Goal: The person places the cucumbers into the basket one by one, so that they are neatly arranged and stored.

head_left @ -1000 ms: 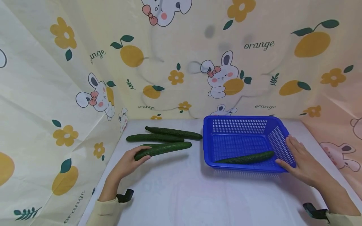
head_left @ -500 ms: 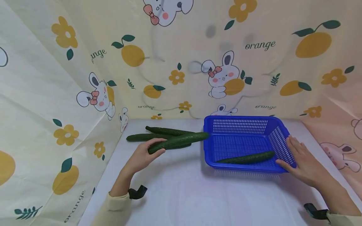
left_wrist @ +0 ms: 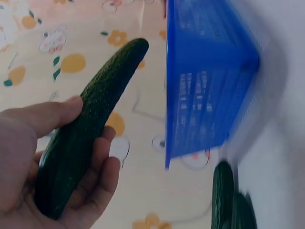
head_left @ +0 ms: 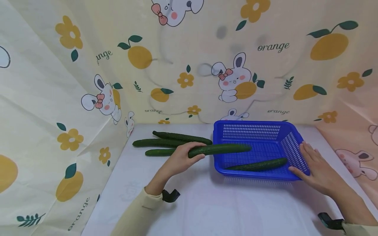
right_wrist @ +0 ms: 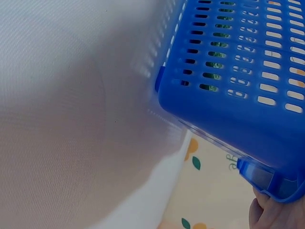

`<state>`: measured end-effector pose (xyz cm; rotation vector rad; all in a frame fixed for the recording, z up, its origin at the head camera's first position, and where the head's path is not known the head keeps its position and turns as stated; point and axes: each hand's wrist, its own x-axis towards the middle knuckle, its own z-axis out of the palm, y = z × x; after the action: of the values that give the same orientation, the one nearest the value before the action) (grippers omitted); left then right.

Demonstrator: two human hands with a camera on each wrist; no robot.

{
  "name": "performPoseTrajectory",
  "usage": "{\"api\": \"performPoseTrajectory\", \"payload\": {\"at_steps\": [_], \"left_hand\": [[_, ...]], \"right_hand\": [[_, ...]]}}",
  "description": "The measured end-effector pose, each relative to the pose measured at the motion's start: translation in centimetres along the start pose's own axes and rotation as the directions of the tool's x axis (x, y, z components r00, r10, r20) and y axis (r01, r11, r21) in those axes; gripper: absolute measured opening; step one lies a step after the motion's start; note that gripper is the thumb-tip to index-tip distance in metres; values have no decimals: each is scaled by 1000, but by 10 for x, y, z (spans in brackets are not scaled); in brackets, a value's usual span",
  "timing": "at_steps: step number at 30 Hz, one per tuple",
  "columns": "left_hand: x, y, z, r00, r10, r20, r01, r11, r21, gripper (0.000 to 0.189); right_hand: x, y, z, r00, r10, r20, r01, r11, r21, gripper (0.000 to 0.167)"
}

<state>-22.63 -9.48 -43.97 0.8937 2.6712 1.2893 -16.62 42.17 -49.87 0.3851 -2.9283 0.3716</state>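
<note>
My left hand (head_left: pixel 181 159) grips a dark green cucumber (head_left: pixel 220 149) near one end. The cucumber's far half reaches over the left rim of a blue plastic basket (head_left: pixel 217 164). In the left wrist view, thumb and curled fingers wrap round the cucumber (left_wrist: pixel 90 124), which stays apart from the basket wall (left_wrist: pixel 195 109). Another cucumber (head_left: pixel 258 164) lies inside the basket along its near side. My right hand (head_left: pixel 317 170) rests on the basket's right rim, its fingers straight; in the right wrist view only part of that hand (right_wrist: pixel 279 212) shows.
Left of the basket, three more cucumbers lie on the white table: a far one (head_left: pixel 180 136), a middle one (head_left: pixel 156 143) and a nearer one (head_left: pixel 159 152) partly behind my left hand. A printed cloth (head_left: pixel 177 49) hangs behind and beside the table.
My left hand has carried its cucumber rightward from beside the other cucumbers to over the basket's left rim. The right hand and basket have kept their place.
</note>
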Motion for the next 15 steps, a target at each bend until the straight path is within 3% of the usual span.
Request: {"api": "performPoseTrajectory", "payload": {"at_steps": [7, 15], "left_hand": [[28, 15, 29, 999, 14, 40, -17, 998, 67, 45], [61, 29, 57, 993, 56, 106, -62, 996, 58, 45]], "right_hand": [[1, -1, 1, 1000, -2, -5, 2, 1000, 1, 106], [0, 1, 2, 1000, 10, 2, -10, 1000, 1, 106]]}}
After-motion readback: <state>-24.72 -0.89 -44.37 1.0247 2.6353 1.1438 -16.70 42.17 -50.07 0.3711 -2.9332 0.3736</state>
